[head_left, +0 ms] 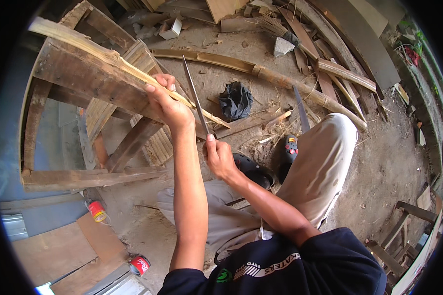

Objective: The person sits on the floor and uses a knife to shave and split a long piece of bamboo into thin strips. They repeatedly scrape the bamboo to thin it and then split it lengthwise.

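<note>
left hand [170, 105] clamps long yellow wooden strip [114, 61] along edge of brown timber frame [91, 76]; right hand [220, 157] grips grey metal blade [195, 93]; brown dirt floor [384, 164] rightward.

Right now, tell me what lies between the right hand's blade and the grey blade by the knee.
In the head view, a black plastic bag and some wood pieces lie between them.

- A rough, makeshift woodworking shop, with bare earth as its floor [369, 182].
- A sturdy wooden frame [91, 73] of worn timbers stands like a workbench, a split pale strip [98, 49] lying along its top and a long metal blade [192, 86] close by.
- A bamboo pole [305, 90] lies among shavings and scraps.
- Loose boards [325, 73] clutter the upper right.
- Greenery [422, 39] at the right edge suggests a partly open site.
</note>
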Demonstrator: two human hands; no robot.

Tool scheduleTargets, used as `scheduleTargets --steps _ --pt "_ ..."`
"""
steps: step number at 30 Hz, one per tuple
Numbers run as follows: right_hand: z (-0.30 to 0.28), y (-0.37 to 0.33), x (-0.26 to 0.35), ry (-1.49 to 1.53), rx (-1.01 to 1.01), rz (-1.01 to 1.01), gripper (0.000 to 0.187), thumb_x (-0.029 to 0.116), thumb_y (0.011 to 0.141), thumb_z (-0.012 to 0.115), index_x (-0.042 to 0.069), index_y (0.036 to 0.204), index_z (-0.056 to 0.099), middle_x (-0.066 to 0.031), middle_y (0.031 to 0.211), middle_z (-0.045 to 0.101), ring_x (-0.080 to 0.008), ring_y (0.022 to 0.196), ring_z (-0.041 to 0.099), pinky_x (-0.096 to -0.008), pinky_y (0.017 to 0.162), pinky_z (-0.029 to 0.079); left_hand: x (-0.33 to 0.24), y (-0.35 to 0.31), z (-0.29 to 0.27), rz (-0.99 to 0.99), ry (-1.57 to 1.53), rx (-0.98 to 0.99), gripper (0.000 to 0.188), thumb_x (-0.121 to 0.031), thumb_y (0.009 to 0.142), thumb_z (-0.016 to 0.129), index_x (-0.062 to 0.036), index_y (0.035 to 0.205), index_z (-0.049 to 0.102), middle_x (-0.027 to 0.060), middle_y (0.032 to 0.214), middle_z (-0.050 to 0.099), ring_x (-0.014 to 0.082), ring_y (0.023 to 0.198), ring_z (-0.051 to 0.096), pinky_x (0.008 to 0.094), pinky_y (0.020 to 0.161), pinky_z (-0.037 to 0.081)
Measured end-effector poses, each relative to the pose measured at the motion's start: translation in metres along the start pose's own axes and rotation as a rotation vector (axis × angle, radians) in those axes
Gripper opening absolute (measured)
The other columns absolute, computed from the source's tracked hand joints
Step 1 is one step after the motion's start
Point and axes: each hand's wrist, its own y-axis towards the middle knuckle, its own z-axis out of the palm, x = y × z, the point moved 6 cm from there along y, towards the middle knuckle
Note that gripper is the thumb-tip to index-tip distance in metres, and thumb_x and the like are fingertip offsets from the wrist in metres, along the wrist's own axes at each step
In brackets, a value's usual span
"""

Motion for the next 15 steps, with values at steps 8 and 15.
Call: scheduleTargets --steps 8,15 --pt "-0.014 -0.004 0.030 -0.130 0.002 0.008 0.064 0.045 0.104 0.036 -0.003 0.065 0.054 -0.0149 0.053 0.051 -0.0254 0.052 0.051 -0.0415 0.057 0.043 -0.004 0.004 -0.002 -0.059 0.012 -0.047 0.055 -0.065 0.097 0.038 -0.0110 0.086 0.039 0.0005 0.077 0.036 0.0117 0.071 0.032 0.0254 0.068 0.030" --pt "-0.022 0.008 0.033 -0.173 0.015 0.122 0.060 0.045 0.102 0.041 -0.007 0.083 0.064 -0.0328 0.069 0.057 -0.0490 0.077 0.063 -0.0496 0.068 0.048 0.000 -0.008 0.006 -0.025 -0.011 -0.016 0.048 -0.056 0.103 0.032 -0.0105 0.087 0.038 0.0015 0.081 0.040 0.0123 0.076 0.035 0.0283 0.073 0.032"
